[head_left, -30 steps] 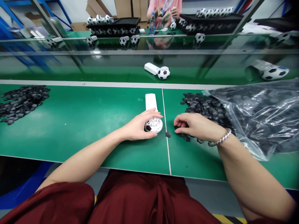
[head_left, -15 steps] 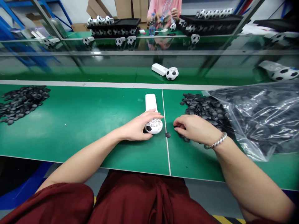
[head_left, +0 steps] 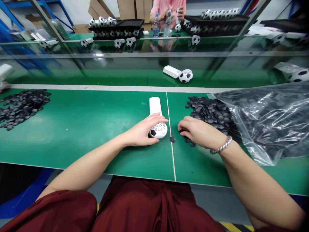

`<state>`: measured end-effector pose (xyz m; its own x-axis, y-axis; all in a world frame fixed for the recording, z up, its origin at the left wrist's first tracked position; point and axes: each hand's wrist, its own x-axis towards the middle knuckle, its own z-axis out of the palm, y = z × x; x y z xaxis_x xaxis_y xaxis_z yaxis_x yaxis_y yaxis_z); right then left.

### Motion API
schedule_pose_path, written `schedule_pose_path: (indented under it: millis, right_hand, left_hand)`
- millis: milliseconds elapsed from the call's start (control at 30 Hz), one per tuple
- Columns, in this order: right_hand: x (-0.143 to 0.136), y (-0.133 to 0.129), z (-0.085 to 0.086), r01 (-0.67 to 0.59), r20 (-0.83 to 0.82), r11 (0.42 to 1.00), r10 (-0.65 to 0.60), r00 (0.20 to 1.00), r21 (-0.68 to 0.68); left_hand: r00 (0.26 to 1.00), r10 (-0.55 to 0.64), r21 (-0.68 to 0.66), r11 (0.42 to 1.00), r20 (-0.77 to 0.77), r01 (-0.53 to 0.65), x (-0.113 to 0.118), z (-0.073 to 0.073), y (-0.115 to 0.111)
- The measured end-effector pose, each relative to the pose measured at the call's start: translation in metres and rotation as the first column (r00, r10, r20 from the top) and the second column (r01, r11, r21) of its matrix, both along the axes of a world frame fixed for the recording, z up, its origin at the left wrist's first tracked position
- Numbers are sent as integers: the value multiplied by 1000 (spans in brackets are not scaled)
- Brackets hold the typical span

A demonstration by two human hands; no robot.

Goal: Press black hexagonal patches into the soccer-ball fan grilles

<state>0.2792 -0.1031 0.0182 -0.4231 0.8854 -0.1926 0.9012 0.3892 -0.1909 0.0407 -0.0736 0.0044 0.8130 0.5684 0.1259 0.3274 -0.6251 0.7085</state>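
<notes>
The left hand (head_left: 143, 130) curls around the football-headed device (head_left: 159, 131), probably to steady it on the green tabletop (head_left: 96, 112). This device is white, its ball latticed on top. The right hand (head_left: 199, 129) pinches narrowly beside the black pieces (head_left: 212, 111), perhaps heaped near for easy picking; whether it holds one cannot be told.

"What did the fingers of the left hand (head_left: 143, 131) curl around?"
"A ball (head_left: 160, 132) of smooth, plastic-looking white; just beyond them, its handle (head_left: 154, 105) looked plastic too, faintly glossy."
"And near the right hand's (head_left: 198, 130) fingers?"
"Black chips (head_left: 213, 112), mostly matt. Farther right, a bag (head_left: 272, 119) of shiny, crinkled clear plastic."
"Behind those fingers?"
"A bracelet (head_left: 222, 146), polished like metal."
"Beneath them all?"
"A smooth table (head_left: 96, 125), softly glossy."
</notes>
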Motion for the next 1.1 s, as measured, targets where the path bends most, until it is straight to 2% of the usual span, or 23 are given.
schedule_pose_path:
  millis: [200,300,433,667,867,1100]
  right_hand:
    - [-10,-3,11,-12,-219,998,-2,976,-63]
    - [-14,-5,13,54,-382,998,-46,923,11]
    - [-15,-6,10,96,-551,995,-63,832,32]
    - [-18,-7,8,-4,-594,975,138,793,221]
    - [-24,-10,5,23,-631,988,81,771,154]
    - [-32,-8,-4,-43,-671,985,146,726,168]
  left_hand:
    - [1000,-5,8,1000,1,5,0,1,0]
    - [1000,-2,2,1000,9,2,0,1,0]
    - [1000,-8,11,1000,23,7,0,-1,0]
    - [1000,-2,22,1000,29,1,0,-3,0]
    - [998,69,-62,996,8,-69,1,1,-2]
    - [986,160,-140,978,37,-153,6,2,-5]
